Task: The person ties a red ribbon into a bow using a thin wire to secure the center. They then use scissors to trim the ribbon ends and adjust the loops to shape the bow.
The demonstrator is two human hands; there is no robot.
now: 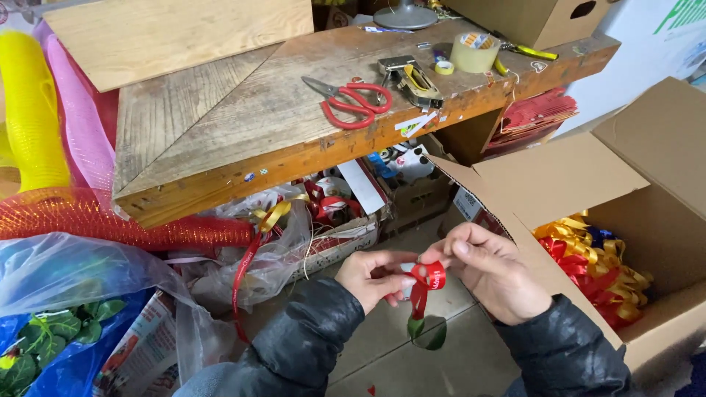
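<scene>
Red ribbon (426, 279) – pinched by left hand (379, 276) and right hand (489, 272) | leaves (428, 332) dangle | risk – loop may slip if pinch loosens

Both forearms, in dark padded sleeves, angled inward — the left hand (375, 277) and right hand (489, 272) met at chest height, fingertips pinched close together, thumbs pressed forward, palms half turned inward.

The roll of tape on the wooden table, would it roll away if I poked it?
Probably not: the tan roll of packing tape lies flat on the worn wooden table, so it would likely slide. Stood on edge, it could well roll. It is hollow, so it probably feels light.
</scene>
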